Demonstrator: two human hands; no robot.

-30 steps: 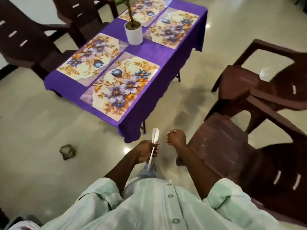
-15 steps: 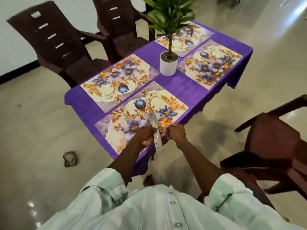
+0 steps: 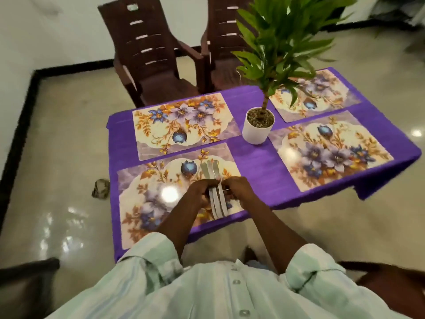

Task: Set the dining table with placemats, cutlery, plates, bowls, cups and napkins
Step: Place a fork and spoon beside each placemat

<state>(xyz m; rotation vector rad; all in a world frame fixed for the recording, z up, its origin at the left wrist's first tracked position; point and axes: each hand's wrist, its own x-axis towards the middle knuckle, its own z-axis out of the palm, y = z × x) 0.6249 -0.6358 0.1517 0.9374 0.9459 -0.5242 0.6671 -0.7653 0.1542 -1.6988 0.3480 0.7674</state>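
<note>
A person in a pale green shirt (image 3: 207,293) leans over a bench (image 3: 255,162) draped in purple cloth, both forearms reaching forward and meeting above the nearest placemat (image 3: 142,203). The left hand (image 3: 200,191) curls its fingers around a bundle of cutlery (image 3: 215,192), several flat silver pieces fanned slightly, their upper ends pointing toward 12 o'clock and their lower ends toward 6 o'clock. The right hand (image 3: 238,188) closes in from 3 o'clock, fingertips pinching the same bundle at its right edge; motion blur hides exactly which piece it has taken. The cutlery is above the right half of that near placemat, over its floral print, and whether it touches the mat cannot be told.

Four floral placemats cover the bench: the near one under the hands, a second (image 3: 181,125) at 12 o'clock from it, a third (image 3: 331,153) at 3 o'clock, and a fourth (image 3: 315,97) at 1 o'clock, partly screened by leaves. A potted plant (image 3: 258,127) in a white pot stands between the mats at the bench's middle, its green foliage spreading high over the far side. Two dark brown plastic chairs (image 3: 149,56) stand side by side beyond the bench at 12 o'clock. A small crumpled object (image 3: 101,188) lies on the glossy floor (image 3: 57,157) at 9 o'clock from the hands, just off the bench's edge. Part of another dark chair (image 3: 391,286) shows at 4 o'clock.
</note>
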